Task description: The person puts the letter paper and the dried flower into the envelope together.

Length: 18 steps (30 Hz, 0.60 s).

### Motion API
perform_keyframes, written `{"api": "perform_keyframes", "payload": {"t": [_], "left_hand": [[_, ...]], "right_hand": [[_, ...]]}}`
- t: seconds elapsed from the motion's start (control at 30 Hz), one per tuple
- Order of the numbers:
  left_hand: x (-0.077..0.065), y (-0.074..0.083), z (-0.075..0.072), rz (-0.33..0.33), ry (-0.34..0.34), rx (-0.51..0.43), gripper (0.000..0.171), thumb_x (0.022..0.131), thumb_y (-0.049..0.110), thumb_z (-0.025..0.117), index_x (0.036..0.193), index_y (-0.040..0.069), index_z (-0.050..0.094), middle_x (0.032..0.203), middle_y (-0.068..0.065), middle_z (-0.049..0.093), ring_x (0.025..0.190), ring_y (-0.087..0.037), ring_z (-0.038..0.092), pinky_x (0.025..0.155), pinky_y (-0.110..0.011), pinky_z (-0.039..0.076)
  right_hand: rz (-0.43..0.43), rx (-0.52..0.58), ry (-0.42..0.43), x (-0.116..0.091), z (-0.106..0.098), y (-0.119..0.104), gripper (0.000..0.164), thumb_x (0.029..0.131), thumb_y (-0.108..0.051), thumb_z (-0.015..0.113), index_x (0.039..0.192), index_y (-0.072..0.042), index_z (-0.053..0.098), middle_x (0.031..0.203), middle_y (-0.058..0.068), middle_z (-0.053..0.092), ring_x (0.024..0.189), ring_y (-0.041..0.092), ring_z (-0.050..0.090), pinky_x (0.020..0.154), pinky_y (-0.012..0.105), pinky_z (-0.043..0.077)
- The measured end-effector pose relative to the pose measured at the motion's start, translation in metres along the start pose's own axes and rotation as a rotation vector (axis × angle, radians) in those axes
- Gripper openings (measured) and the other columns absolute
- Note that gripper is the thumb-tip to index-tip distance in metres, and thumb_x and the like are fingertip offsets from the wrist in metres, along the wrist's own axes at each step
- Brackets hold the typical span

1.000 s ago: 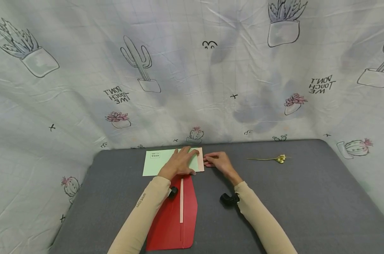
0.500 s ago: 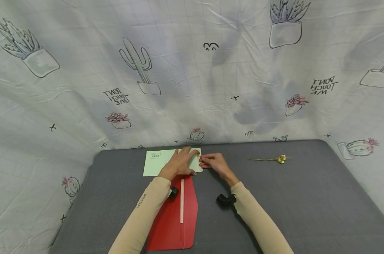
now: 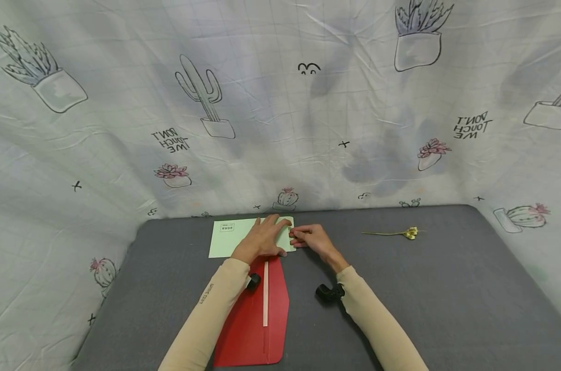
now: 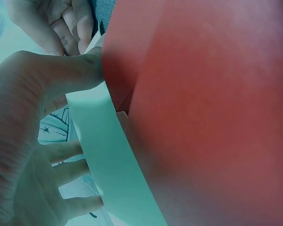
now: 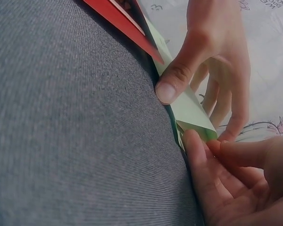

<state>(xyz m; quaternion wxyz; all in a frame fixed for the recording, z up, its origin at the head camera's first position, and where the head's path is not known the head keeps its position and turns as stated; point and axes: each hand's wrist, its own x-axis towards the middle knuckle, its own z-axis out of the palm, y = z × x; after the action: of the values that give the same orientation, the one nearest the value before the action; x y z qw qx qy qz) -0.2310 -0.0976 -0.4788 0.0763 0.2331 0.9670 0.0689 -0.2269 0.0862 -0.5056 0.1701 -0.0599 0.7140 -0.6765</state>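
A pale green envelope (image 3: 222, 239) with a small printed box lies at the table's back edge. My left hand (image 3: 261, 238) grips it across its width, thumb (image 5: 167, 92) on the near edge and fingers spread to the far edge. Its right end gapes in the right wrist view. My right hand (image 3: 314, 239) has its fingertips at that mouth, pinching; a pale pink card's end is nearly hidden there. Below my left hand lies a larger red envelope (image 3: 277, 319) with a pale strip along its flap. In the left wrist view, the red envelope (image 4: 217, 94) fills the right side.
A dried flower (image 3: 410, 233) on a thin stem lies on the grey table (image 3: 429, 288), to the right of my right hand. Behind the table hangs a cloth (image 3: 262, 165) printed with cacti. A black wrist camera (image 3: 329, 293) is on my right sleeve.
My right hand has moved slightly left. The pink end that stuck out of the green envelope a second ago has slid almost out of sight. My left hand stays put.
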Motion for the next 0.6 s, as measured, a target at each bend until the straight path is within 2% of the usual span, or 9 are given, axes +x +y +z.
{"api": "perform_keyframes", "payload": {"t": [0.17,0.3,0.43,0.6], "left_hand": [[-0.001,0.0,0.0,0.004,-0.004,-0.004,0.081,0.076,0.044,0.083,0.144,0.024,0.044,0.151,-0.017,0.037,0.141,-0.032,0.034,0.112,-0.059,0.027],[-0.002,0.001,-0.001,0.009,0.0,-0.005,0.082,0.076,0.044,0.084,0.144,0.023,0.044,0.15,-0.018,0.037,0.14,-0.032,0.036,0.112,-0.059,0.027],[-0.003,0.001,-0.002,0.004,-0.006,-0.002,0.082,0.075,0.044,0.084,0.144,0.024,0.043,0.15,-0.017,0.037,0.139,-0.032,0.035,0.112,-0.059,0.027],[-0.002,-0.001,-0.001,0.014,0.004,0.004,0.08,0.076,0.043,0.084,0.142,0.023,0.044,0.148,-0.017,0.038,0.138,-0.032,0.036,0.112,-0.059,0.028]], "right_hand": [[0.0,-0.017,-0.033,-0.003,-0.002,-0.001,0.028,0.1,-0.004,0.052,0.122,0.011,0.062,0.113,0.025,0.068,0.092,0.029,0.072,0.078,0.033,0.058],[-0.017,-0.037,-0.06,-0.008,-0.013,-0.002,0.031,0.101,-0.005,0.051,0.126,0.011,0.059,0.117,0.027,0.065,0.096,0.031,0.07,0.08,0.034,0.058],[-0.047,-0.059,-0.038,-0.014,-0.034,-0.004,0.031,0.101,-0.005,0.053,0.126,0.012,0.059,0.117,0.028,0.065,0.097,0.031,0.07,0.081,0.035,0.058],[-0.078,-0.073,0.016,-0.021,-0.075,-0.006,0.033,0.1,-0.006,0.056,0.126,0.014,0.057,0.118,0.029,0.064,0.097,0.026,0.07,0.083,0.035,0.057]]}}
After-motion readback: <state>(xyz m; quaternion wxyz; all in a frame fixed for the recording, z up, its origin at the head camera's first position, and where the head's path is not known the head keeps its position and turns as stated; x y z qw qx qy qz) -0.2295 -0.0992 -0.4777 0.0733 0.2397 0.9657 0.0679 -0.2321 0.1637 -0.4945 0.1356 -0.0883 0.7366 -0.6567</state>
